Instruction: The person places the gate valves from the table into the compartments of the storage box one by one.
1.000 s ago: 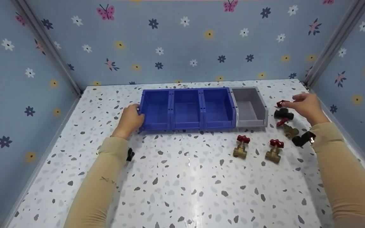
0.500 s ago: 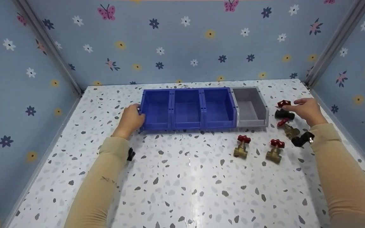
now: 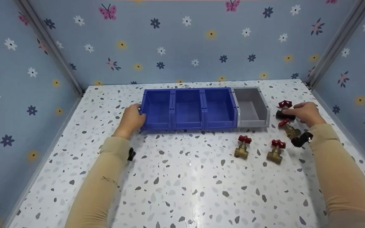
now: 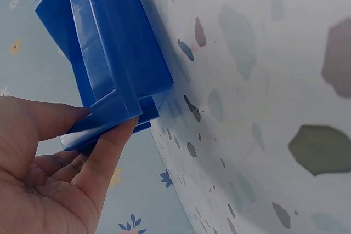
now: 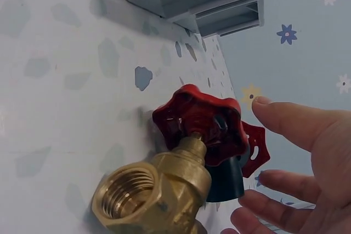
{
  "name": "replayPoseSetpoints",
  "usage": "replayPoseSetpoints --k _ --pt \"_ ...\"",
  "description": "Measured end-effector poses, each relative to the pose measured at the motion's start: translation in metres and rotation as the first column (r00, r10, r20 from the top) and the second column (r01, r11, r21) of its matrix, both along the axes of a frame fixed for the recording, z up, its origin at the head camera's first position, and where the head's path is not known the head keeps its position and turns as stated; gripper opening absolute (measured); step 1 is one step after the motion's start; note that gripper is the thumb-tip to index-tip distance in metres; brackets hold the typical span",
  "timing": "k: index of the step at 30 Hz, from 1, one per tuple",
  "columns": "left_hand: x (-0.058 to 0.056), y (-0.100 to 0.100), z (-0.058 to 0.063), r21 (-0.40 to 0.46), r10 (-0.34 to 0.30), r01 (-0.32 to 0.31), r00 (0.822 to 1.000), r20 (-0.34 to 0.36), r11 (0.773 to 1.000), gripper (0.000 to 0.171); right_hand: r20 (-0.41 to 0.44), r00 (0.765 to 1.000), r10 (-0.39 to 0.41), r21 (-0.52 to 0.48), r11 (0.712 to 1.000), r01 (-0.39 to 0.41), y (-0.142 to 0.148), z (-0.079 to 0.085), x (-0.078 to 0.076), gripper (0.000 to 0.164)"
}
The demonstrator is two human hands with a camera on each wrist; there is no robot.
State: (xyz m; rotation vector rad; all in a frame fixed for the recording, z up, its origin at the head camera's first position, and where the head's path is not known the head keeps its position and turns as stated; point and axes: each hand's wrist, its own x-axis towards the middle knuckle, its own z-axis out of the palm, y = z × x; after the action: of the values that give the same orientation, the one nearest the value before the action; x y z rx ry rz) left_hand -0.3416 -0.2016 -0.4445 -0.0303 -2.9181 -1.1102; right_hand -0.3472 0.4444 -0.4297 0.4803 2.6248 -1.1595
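Observation:
My left hand (image 3: 130, 120) grips the side wall of the leftmost blue bin (image 3: 157, 109); the left wrist view shows thumb and fingers on either side of the bin's edge (image 4: 101, 121). At the right, my right hand (image 3: 307, 113) hovers beside a dark-bodied valve (image 3: 289, 117) with a red handwheel (image 3: 285, 104). Its thumb and fingers are spread apart in the right wrist view, with no hold visible. Just in front lies a brass valve (image 3: 292, 132), its red handwheel (image 5: 203, 121) large in the right wrist view and partly covering the dark valve.
Two more blue bins (image 3: 187, 124) and a grey bin (image 3: 252, 123) continue the row. Two brass valves with red handwheels, one left (image 3: 241, 151) and one right (image 3: 275, 155), lie in front of the grey bin. Patterned walls (image 3: 195, 38) enclose the speckled table (image 3: 169, 190).
My right hand has moved a little toward me, from the far red handwheel to beside the dark valve body. The left hand stays on the blue bin.

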Motion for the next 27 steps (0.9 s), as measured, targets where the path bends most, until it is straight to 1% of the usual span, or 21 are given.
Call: replayPoseSetpoints --k 7,13,16,20,21,23,27 --pt "-0.001 0.001 -0.001 -0.021 0.015 -0.015 1.000 0.000 1.000 0.054 0.000 1.000 0.016 -0.001 1.000 -0.016 -0.002 -0.008 -0.005 0.097" --pt "-0.001 0.001 0.001 -0.017 0.014 -0.014 1.000 -0.008 1.000 0.053 0.012 1.000 0.023 0.046 0.999 -0.024 -0.001 -0.011 -0.011 0.091" --pt "-0.001 0.001 0.001 -0.007 0.013 -0.013 1.000 -0.010 1.000 0.052 0.009 1.000 0.027 0.077 0.997 -0.028 -0.002 -0.012 -0.013 0.085" --pt "0.000 0.001 0.002 -0.002 0.010 -0.010 1.000 -0.009 1.000 0.052 -0.003 1.000 0.030 0.097 0.995 -0.029 -0.002 -0.013 -0.015 0.071" --pt "0.000 0.001 0.002 -0.003 0.011 -0.011 1.000 -0.009 1.000 0.052 -0.003 0.999 0.032 0.101 0.994 -0.031 -0.003 -0.013 -0.015 0.070" --pt "0.001 0.001 0.002 -0.006 0.012 -0.012 1.000 -0.008 1.000 0.052 -0.001 0.999 0.042 0.106 0.993 -0.041 -0.003 -0.013 -0.016 0.069" --pt "0.001 0.001 0.002 -0.012 0.015 -0.015 1.000 -0.010 1.000 0.052 0.013 0.998 0.055 0.117 0.992 -0.056 -0.005 -0.013 -0.016 0.077"
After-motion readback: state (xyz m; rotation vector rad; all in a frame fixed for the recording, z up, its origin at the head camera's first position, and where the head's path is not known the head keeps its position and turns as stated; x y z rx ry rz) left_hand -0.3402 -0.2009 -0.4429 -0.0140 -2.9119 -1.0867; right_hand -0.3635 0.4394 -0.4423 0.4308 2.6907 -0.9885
